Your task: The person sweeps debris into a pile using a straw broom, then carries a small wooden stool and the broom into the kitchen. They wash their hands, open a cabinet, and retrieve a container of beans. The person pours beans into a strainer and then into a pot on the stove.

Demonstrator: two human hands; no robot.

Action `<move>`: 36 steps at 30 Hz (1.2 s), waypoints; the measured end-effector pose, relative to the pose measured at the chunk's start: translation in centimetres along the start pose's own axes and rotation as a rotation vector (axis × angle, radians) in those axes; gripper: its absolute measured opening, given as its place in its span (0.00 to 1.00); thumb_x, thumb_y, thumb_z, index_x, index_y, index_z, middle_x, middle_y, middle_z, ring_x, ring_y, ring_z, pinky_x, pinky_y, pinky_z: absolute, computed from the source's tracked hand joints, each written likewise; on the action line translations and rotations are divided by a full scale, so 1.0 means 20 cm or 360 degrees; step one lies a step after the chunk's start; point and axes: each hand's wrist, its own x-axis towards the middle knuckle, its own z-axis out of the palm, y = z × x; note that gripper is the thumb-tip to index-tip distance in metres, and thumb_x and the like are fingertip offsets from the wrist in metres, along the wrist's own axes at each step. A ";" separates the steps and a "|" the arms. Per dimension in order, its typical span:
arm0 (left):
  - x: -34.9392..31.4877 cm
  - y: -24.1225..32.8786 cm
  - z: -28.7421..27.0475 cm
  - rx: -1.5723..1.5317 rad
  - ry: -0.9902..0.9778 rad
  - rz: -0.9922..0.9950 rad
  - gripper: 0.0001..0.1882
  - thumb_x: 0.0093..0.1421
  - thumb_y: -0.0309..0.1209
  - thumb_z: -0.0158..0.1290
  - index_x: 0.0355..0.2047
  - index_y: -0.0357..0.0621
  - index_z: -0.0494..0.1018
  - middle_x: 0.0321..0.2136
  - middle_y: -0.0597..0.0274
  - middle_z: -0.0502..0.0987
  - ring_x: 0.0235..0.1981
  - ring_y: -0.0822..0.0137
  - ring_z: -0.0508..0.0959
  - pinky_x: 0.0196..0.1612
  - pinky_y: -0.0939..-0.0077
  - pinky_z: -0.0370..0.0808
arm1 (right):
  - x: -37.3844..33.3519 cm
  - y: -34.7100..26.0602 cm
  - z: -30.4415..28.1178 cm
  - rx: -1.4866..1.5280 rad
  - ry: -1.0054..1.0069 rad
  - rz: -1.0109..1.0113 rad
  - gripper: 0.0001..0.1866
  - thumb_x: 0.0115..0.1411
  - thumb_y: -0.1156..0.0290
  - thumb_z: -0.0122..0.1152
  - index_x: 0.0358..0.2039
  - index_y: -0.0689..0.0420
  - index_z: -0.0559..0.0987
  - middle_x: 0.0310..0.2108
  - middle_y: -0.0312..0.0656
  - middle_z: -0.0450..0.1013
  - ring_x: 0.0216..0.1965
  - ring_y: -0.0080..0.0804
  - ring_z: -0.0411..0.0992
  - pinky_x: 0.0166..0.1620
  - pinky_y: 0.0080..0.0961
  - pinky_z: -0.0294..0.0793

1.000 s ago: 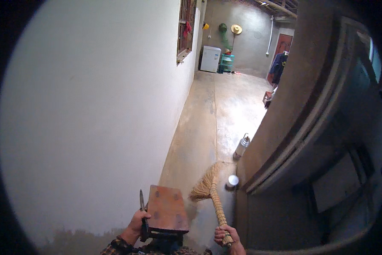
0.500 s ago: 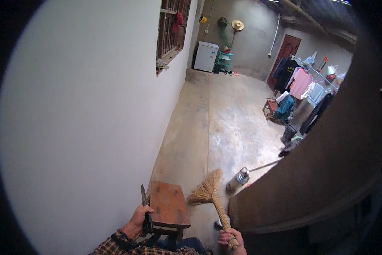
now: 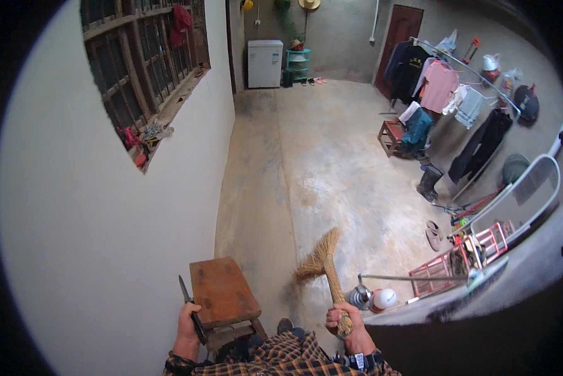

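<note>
My left hand (image 3: 186,318) is closed round the black handle of a pointed, dark-bladed tool (image 3: 185,289). Its blade points up and away, beside a brown wooden stool (image 3: 222,288); whether it is a knife or closed shears I cannot tell. In my right hand (image 3: 345,321) is a straw broom (image 3: 333,276), gripped near the end of its bound handle. The fanned bristles point away from me, over the concrete floor (image 3: 331,169). Just beyond my right hand stand a metal thermos flask (image 3: 359,297) and a white and red container (image 3: 383,299).
A pale wall (image 3: 74,250) with a barred window (image 3: 140,69) runs along the left. To the right are a pink rack (image 3: 435,272), slippers (image 3: 433,235), boots (image 3: 429,182), a chair (image 3: 391,136) and a clothes rail (image 3: 444,56). A white appliance (image 3: 264,64) stands at the back.
My view has swung, bringing more of the right side and the window into sight. The broom has tipped more upright and sits farther right; both hands keep their holds.
</note>
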 end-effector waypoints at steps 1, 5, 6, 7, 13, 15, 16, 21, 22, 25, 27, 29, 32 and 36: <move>0.10 0.06 0.07 0.0031 0.0040 0.0024 0.18 0.53 0.31 0.50 0.42 0.33 0.73 0.38 0.53 0.78 0.37 0.56 0.80 0.41 0.61 0.80 | 0.11 -0.10 0.10 -0.0007 0.0012 0.0021 0.10 0.60 0.69 0.52 0.22 0.51 0.66 0.17 0.25 0.60 0.19 0.19 0.61 0.27 0.22 0.64; 0.56 0.28 0.36 -0.0066 0.0023 -0.0002 0.20 0.53 0.31 0.48 0.45 0.31 0.72 0.41 0.51 0.78 0.42 0.54 0.79 0.47 0.60 0.78 | 0.54 -0.50 0.43 -0.0048 -0.0059 0.0083 0.07 0.60 0.70 0.53 0.26 0.53 0.67 0.18 0.25 0.61 0.19 0.18 0.62 0.27 0.22 0.64; 0.70 0.32 0.43 -0.0082 0.0062 -0.0004 0.21 0.53 0.31 0.48 0.45 0.30 0.72 0.42 0.50 0.78 0.42 0.53 0.79 0.48 0.60 0.78 | 0.64 -0.60 0.50 -0.0039 -0.0051 0.0094 0.07 0.60 0.71 0.53 0.26 0.53 0.67 0.18 0.25 0.62 0.19 0.18 0.62 0.27 0.22 0.64; 0.85 0.36 0.50 -0.0156 -0.0087 -0.0038 0.22 0.53 0.30 0.48 0.46 0.29 0.72 0.41 0.51 0.78 0.42 0.54 0.79 0.46 0.61 0.78 | 0.74 -0.69 0.57 0.0043 -0.0047 0.0106 0.07 0.60 0.71 0.53 0.26 0.53 0.67 0.18 0.25 0.62 0.19 0.18 0.62 0.27 0.21 0.65; 1.87 0.59 0.98 -0.0067 -0.0001 0.0012 0.21 0.53 0.30 0.49 0.45 0.28 0.72 0.41 0.51 0.78 0.41 0.55 0.79 0.47 0.62 0.77 | 1.36 -1.22 1.08 0.0182 -0.0039 0.0097 0.11 0.61 0.71 0.52 0.21 0.51 0.65 0.17 0.27 0.61 0.19 0.20 0.61 0.26 0.22 0.65; 2.17 0.68 1.15 -0.0088 -0.0053 0.0001 0.20 0.54 0.30 0.49 0.45 0.28 0.72 0.40 0.52 0.78 0.40 0.55 0.79 0.47 0.62 0.76 | 1.51 -1.42 1.26 0.0153 0.0020 0.0007 0.11 0.60 0.71 0.53 0.21 0.51 0.65 0.17 0.27 0.61 0.19 0.19 0.61 0.26 0.22 0.65; 2.31 0.73 1.24 -0.0120 -0.0199 0.0026 0.20 0.54 0.30 0.49 0.44 0.29 0.72 0.39 0.52 0.78 0.40 0.55 0.79 0.47 0.62 0.76 | 1.58 -1.52 1.34 0.0209 0.0045 -0.0033 0.11 0.60 0.71 0.53 0.21 0.51 0.65 0.17 0.27 0.61 0.19 0.19 0.61 0.26 0.22 0.65; 3.03 0.91 1.62 -0.0018 -0.0147 -0.0103 0.19 0.54 0.30 0.49 0.44 0.31 0.72 0.38 0.55 0.77 0.39 0.59 0.78 0.45 0.65 0.76 | 1.88 -1.94 1.55 0.0290 0.0074 -0.0132 0.10 0.58 0.71 0.54 0.21 0.51 0.66 0.17 0.28 0.63 0.18 0.20 0.62 0.27 0.22 0.65; 3.18 0.92 1.69 0.0000 -0.0170 -0.0068 0.18 0.54 0.30 0.50 0.43 0.31 0.72 0.38 0.55 0.77 0.40 0.59 0.78 0.46 0.65 0.76 | 1.97 -2.06 1.59 0.0240 0.0171 -0.0175 0.10 0.58 0.71 0.54 0.21 0.51 0.66 0.17 0.28 0.63 0.18 0.20 0.62 0.27 0.22 0.65; 3.59 0.93 1.93 0.0046 -0.0174 0.0001 0.17 0.53 0.32 0.49 0.41 0.33 0.73 0.38 0.56 0.77 0.38 0.59 0.78 0.43 0.63 0.76 | 2.24 -2.44 1.72 0.0217 0.0332 -0.0226 0.10 0.58 0.71 0.54 0.20 0.51 0.67 0.17 0.29 0.64 0.19 0.21 0.63 0.28 0.22 0.66; 3.84 0.95 2.11 0.0060 -0.0160 0.0009 0.16 0.53 0.32 0.49 0.40 0.35 0.73 0.37 0.56 0.77 0.37 0.59 0.78 0.43 0.62 0.76 | 2.46 -2.72 1.83 0.0216 0.0396 -0.0262 0.11 0.57 0.71 0.54 0.19 0.51 0.67 0.18 0.29 0.65 0.19 0.21 0.63 0.28 0.21 0.66; 4.08 0.97 2.28 -0.0053 -0.0280 0.0048 0.15 0.54 0.32 0.50 0.39 0.36 0.74 0.37 0.56 0.77 0.38 0.60 0.77 0.43 0.62 0.76 | 2.71 -3.00 1.97 0.0143 0.0403 -0.0326 0.11 0.58 0.71 0.55 0.19 0.51 0.67 0.18 0.28 0.64 0.20 0.21 0.64 0.28 0.21 0.66; 4.42 1.06 2.52 -0.0038 -0.0003 0.0100 0.13 0.54 0.32 0.51 0.36 0.37 0.74 0.36 0.56 0.77 0.38 0.59 0.77 0.43 0.63 0.76 | 3.07 -3.37 2.20 0.0013 0.0444 -0.0348 0.11 0.57 0.71 0.55 0.19 0.50 0.66 0.18 0.28 0.64 0.20 0.20 0.63 0.27 0.20 0.65; 4.80 1.23 2.81 -0.0050 0.0158 0.0209 0.11 0.52 0.31 0.51 0.31 0.35 0.74 0.33 0.57 0.77 0.34 0.59 0.79 0.41 0.65 0.78 | 3.52 -3.84 2.49 -0.0012 0.0315 -0.0030 0.11 0.57 0.70 0.55 0.20 0.51 0.67 0.17 0.26 0.64 0.19 0.19 0.62 0.27 0.20 0.64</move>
